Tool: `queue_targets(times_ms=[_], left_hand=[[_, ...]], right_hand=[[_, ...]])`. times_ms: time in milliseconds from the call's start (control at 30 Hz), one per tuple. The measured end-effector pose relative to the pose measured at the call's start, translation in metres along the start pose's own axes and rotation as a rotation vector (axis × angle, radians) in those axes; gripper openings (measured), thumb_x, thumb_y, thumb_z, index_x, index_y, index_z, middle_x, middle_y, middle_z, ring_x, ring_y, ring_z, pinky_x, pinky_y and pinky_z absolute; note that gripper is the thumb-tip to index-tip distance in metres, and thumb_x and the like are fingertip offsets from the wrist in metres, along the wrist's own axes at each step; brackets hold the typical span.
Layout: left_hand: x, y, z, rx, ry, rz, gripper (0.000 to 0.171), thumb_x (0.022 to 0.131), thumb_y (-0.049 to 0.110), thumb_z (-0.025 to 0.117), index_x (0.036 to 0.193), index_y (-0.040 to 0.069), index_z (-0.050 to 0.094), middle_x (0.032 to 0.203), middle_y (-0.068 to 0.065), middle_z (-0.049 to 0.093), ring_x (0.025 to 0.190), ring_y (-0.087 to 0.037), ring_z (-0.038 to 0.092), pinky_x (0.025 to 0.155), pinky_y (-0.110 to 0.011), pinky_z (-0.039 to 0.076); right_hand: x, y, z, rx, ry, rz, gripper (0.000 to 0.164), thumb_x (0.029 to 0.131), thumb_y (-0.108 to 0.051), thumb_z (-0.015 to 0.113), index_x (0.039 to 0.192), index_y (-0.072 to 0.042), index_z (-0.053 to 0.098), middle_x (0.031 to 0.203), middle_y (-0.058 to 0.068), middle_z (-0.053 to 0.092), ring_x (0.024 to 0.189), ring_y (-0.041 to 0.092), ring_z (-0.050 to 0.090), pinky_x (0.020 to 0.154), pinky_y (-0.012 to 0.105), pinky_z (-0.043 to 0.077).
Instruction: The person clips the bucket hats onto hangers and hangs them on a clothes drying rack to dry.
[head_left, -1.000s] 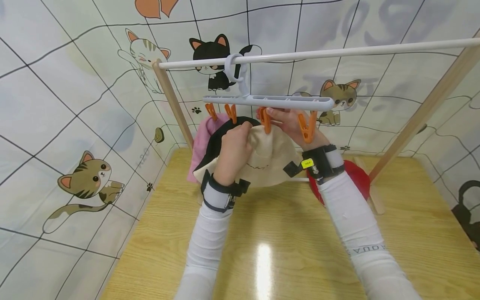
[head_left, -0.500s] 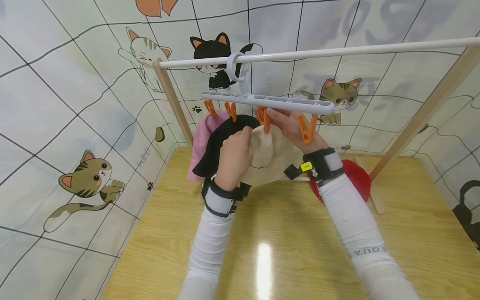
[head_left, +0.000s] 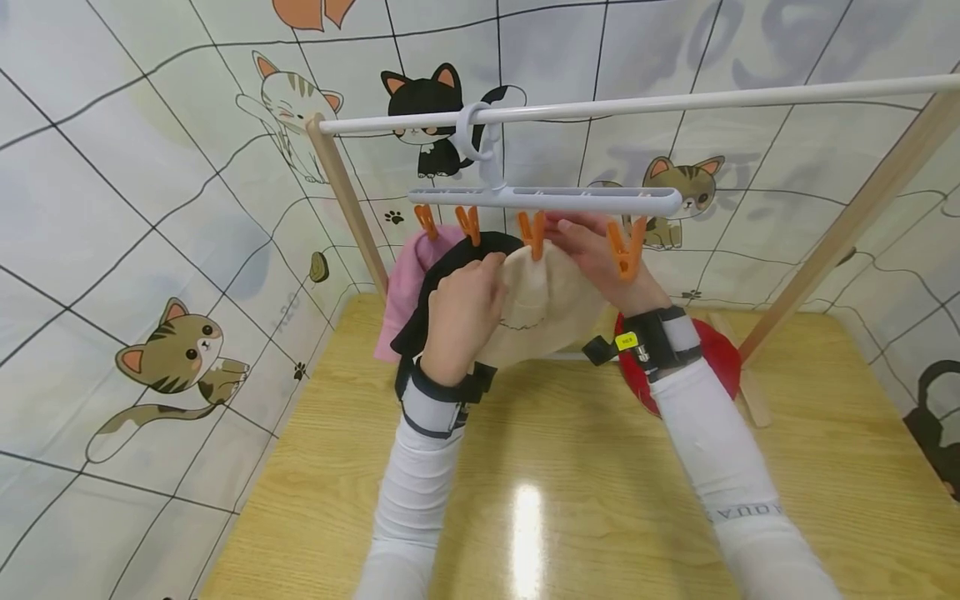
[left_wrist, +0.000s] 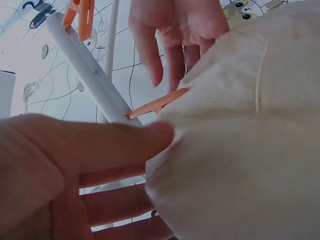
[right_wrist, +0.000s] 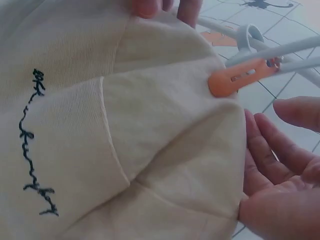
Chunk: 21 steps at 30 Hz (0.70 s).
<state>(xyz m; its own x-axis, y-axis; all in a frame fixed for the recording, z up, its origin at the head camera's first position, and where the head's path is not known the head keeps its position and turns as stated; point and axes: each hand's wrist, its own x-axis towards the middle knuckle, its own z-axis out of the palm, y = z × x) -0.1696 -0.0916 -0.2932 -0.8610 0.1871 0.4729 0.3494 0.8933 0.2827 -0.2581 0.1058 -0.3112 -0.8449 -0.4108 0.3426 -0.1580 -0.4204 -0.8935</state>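
Note:
A cream bucket-style hat with dark stitched lettering hangs from an orange clip on a pale grey hanger. My left hand pinches the hat's top edge left of the clip; in the left wrist view its thumb presses the fabric. My right hand is just right of the clip, fingers loosely extended. In the right wrist view, that hand has its thumb apart from the fingers, and the fingers lie beside or partly behind the hat. The clip grips the hat's crown.
A black hat and a pink hat hang from clips at the hanger's left. Another orange clip hangs at its right end with nothing in it. The hanger hooks over a white rod. A red item lies on the wooden table.
My right hand has let go of the clip and moved slightly right. The clip stays on the cream hat. The hanger has swung a little right; my left hand keeps its hold.

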Motion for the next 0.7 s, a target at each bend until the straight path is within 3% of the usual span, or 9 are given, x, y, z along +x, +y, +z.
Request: queue_targets(times_ms=[167, 333, 500, 700], left_hand=[[0.0, 0.001, 0.004, 0.026, -0.034, -0.007, 0.034, 0.093, 0.015, 0.062, 0.126, 0.008, 0.059, 0.086, -0.009, 0.062, 0.065, -0.027, 0.058, 0.051, -0.039, 0.048], [-0.002, 0.001, 0.01, 0.019, -0.012, -0.004, 0.037, 0.092, 0.014, 0.063, 0.128, 0.008, 0.056, 0.091, -0.011, 0.062, 0.069, -0.029, 0.059, 0.053, -0.042, 0.049], [-0.003, 0.0, 0.016, 0.014, 0.009, -0.002, 0.042, 0.091, 0.014, 0.064, 0.131, 0.007, 0.054, 0.104, -0.014, 0.064, 0.074, -0.032, 0.061, 0.055, -0.045, 0.05], [-0.01, -0.003, 0.022, 0.018, 0.043, -0.013, 0.048, 0.091, 0.016, 0.065, 0.136, 0.005, 0.05, 0.109, -0.016, 0.063, 0.072, -0.029, 0.059, 0.054, -0.042, 0.049]], right_hand=[[-0.01, -0.002, -0.015, 0.053, 0.03, 0.019, 0.026, 0.097, -0.001, 0.051, 0.121, -0.004, 0.061, 0.121, 0.015, 0.058, 0.115, 0.027, 0.054, 0.1, 0.032, 0.04], [-0.021, 0.001, -0.031, -0.033, 0.143, 0.044, 0.027, 0.094, -0.003, 0.06, 0.121, -0.001, 0.06, 0.12, 0.016, 0.058, 0.114, 0.027, 0.055, 0.098, 0.031, 0.042], [-0.03, 0.006, -0.047, -0.06, 0.242, 0.105, 0.025, 0.093, -0.006, 0.063, 0.118, -0.003, 0.063, 0.115, 0.01, 0.062, 0.111, 0.024, 0.056, 0.099, 0.031, 0.041], [-0.047, 0.012, -0.07, -0.033, 0.265, 0.138, 0.025, 0.093, -0.008, 0.063, 0.118, -0.007, 0.065, 0.116, 0.011, 0.06, 0.111, 0.024, 0.056, 0.097, 0.03, 0.043]])
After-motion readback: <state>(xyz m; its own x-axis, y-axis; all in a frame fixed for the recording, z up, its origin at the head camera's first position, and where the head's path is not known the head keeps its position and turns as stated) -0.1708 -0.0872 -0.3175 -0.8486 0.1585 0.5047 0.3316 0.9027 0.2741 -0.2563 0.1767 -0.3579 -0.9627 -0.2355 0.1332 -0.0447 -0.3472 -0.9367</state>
